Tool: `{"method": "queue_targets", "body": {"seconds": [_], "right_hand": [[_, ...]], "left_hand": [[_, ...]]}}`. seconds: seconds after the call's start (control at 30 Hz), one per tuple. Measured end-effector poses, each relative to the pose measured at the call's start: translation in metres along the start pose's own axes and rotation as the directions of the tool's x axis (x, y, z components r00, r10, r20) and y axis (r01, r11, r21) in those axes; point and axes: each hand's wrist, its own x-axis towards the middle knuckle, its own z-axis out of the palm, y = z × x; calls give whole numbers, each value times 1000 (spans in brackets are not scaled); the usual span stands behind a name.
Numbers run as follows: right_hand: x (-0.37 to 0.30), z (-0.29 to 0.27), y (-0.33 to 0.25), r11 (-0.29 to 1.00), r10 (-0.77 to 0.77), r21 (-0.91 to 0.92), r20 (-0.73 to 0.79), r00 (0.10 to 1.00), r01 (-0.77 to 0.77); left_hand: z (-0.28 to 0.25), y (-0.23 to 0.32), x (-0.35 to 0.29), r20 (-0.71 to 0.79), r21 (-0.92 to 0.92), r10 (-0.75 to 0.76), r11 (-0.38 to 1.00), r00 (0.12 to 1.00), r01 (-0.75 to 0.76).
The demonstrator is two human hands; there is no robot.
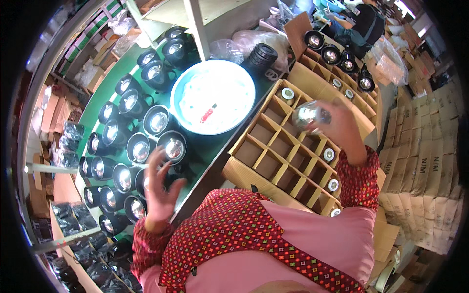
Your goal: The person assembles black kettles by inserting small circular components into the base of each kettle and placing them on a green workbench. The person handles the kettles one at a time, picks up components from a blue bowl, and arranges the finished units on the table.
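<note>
My right hand (337,122) is closed around a shiny silvery glass liner (309,116), held above a divided cardboard box (281,168). Several of the box's cells hold similar pieces with white rims, such as a liner (328,155) near my right sleeve. At the near edge of the green table (110,88), my left hand (163,188) is open with its fingers apart. It hovers over black jugs with mirror-bright insides, nearest to one jug (172,146). Whether a fingertip touches that jug I cannot tell.
A brightly lit white basin (212,97) with a small red item stands behind the jugs. Beyond the box, black jugs (331,53) line another divided carton. Stacked cardboard cartons (420,161) rise at the right. A metal post (197,29) stands behind the basin; another person (366,27) is far right.
</note>
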Motion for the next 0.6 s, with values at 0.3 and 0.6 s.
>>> {"method": "queue_targets", "body": {"seconds": [0.3, 0.6], "right_hand": [[-15, 46, -236, 592, -624, 613, -63, 779, 523], [-25, 216, -290, -194, -478, 619, 618, 624, -761]], "left_hand": [[0, 47, 9, 199, 140, 399, 892, 895, -429], [-65, 8, -65, -363, 67, 548, 822, 754, -566]]}}
